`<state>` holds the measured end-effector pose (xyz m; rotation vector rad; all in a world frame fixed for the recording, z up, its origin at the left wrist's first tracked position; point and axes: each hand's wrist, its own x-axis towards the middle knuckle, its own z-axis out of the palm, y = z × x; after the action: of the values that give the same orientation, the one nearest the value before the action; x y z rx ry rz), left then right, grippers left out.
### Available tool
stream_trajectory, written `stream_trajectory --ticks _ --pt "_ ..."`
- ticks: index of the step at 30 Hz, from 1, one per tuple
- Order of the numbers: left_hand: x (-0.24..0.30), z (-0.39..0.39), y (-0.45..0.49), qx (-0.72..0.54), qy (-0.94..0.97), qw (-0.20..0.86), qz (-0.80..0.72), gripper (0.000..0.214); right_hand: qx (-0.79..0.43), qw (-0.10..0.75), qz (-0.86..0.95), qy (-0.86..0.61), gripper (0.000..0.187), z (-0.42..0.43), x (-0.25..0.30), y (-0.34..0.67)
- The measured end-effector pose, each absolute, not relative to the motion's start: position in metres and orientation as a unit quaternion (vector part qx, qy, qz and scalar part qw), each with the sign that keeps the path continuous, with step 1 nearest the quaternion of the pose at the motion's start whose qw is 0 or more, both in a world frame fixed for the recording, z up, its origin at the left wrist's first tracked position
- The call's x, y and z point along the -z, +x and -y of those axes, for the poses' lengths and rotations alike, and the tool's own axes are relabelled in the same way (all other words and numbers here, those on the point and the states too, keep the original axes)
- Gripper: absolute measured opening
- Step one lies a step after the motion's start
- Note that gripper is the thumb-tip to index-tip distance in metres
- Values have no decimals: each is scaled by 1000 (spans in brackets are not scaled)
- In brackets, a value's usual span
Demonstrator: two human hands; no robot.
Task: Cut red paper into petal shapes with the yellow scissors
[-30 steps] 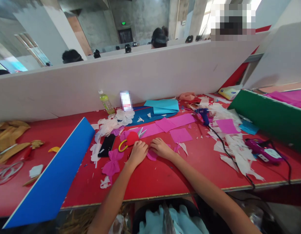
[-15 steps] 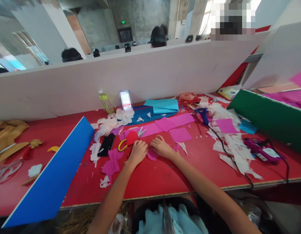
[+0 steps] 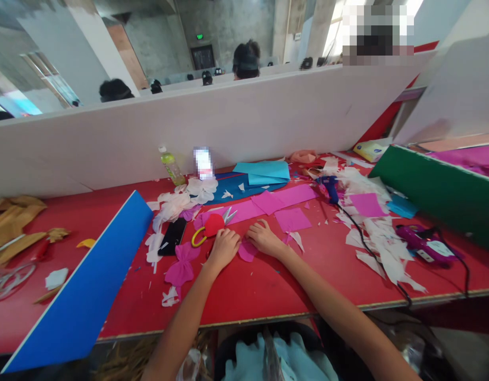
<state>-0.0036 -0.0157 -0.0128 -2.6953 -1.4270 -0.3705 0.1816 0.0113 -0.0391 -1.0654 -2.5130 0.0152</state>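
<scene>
Both hands rest on the red table (image 3: 268, 286) near its middle. My left hand (image 3: 224, 246) is curled, its fingers pressed onto a small pink paper piece (image 3: 247, 251). My right hand (image 3: 263, 237) is also curled and pinches the same pink piece from the other side. Red and yellow scissors (image 3: 210, 226) lie just beyond my left hand. A pink paper bow (image 3: 183, 266) lies to the left of my left wrist.
A blue board (image 3: 85, 286) leans at the left, a green board (image 3: 438, 190) at the right. A black phone (image 3: 173, 236), a bottle (image 3: 172, 166), pink and blue sheets (image 3: 264, 172), a blue glue gun (image 3: 330, 186), a purple tool (image 3: 424, 245) and white scraps lie around. People sit beyond the white partition (image 3: 228, 121).
Both hands stay on the pink piece, shifting only slightly. A person's head beyond the partition has moved left.
</scene>
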Motion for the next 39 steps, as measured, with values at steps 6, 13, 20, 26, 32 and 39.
stream_trajectory --ticks 6,13,20,26,32,39 --pt "11 17 -4 118 -875 30 469 14 -29 212 897 -386 14 -8 34 188" --pt "11 16 -4 119 -874 37 469 15 -29 211 897 -387 14 -8 30 192" --pt "12 16 -5 129 -874 35 468 15 -18 233 889 -393 19 -10 26 197" --pt "15 18 -2 134 -868 65 473 16 -60 245 895 -369 15 -6 27 191" --pt "17 18 -3 141 -869 85 467 16 -86 236 901 -354 9 -7 34 185" --pt "11 20 -4 139 -878 77 451 13 -78 235 899 -361 9 -9 37 184"
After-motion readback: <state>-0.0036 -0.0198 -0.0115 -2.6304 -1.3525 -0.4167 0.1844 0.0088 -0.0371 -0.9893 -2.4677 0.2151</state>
